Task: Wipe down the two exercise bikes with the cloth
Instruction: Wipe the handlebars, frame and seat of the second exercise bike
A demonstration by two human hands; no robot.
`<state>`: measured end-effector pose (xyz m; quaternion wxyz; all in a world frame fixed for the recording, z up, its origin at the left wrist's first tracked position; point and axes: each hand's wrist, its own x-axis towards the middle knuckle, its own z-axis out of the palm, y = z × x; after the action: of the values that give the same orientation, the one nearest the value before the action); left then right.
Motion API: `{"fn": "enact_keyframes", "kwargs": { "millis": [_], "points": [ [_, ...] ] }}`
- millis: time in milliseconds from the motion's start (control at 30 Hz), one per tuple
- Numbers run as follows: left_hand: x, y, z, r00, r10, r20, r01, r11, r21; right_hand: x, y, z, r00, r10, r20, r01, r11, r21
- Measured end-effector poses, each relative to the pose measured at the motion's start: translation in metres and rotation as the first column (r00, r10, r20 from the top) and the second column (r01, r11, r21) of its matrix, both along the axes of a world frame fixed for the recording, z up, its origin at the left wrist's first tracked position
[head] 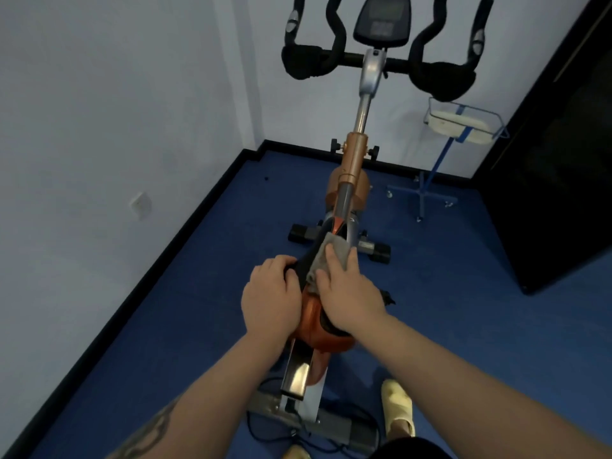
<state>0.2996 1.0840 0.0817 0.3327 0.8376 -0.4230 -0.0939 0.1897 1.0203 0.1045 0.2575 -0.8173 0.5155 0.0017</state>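
An orange and grey exercise bike (pixel 356 160) stands in front of me, its black handlebars (pixel 440 74) and console (pixel 382 21) at the top. My right hand (pixel 347 289) presses a grey cloth (pixel 328 256) flat onto the black saddle (pixel 303 266). My left hand (pixel 270 293) grips the saddle's left edge with curled fingers. Only one bike is in view.
White walls close off the left and back. A blue stand with a wire basket (pixel 460 120) is at the right of the bike, and a dark door (pixel 556 160) beyond it. Cables (pixel 265 429) lie on the blue floor by the rear base, near my yellow slipper (pixel 397 405).
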Motion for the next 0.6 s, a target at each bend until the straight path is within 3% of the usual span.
{"fn": "enact_keyframes", "kwargs": {
  "millis": [133,200,367,500,600],
  "points": [
    [0.001,0.003,-0.003,0.999,0.011,-0.039,-0.011,1.000,0.002,-0.014,0.047,-0.015,0.997,0.067,-0.023,-0.070,0.981,-0.179],
    [0.001,0.002,-0.003,0.999,0.014,-0.037,-0.014,1.000,0.007,-0.028,0.059,-0.020,0.991,0.137,0.004,-0.134,0.974,-0.182],
    [-0.001,0.001,0.001,1.000,0.009,-0.024,-0.009,1.000,0.008,-0.012,0.013,-0.007,0.983,-0.092,0.159,0.090,0.996,0.024],
    [-0.001,0.002,-0.001,0.999,0.026,-0.040,-0.026,1.000,0.002,-0.027,0.073,-0.023,0.980,0.037,0.196,0.016,0.965,-0.261],
    [-0.002,0.001,0.000,0.999,0.021,-0.026,-0.021,1.000,0.005,-0.034,0.068,-0.026,0.929,0.014,0.369,0.056,0.982,-0.178]
  ]
}}
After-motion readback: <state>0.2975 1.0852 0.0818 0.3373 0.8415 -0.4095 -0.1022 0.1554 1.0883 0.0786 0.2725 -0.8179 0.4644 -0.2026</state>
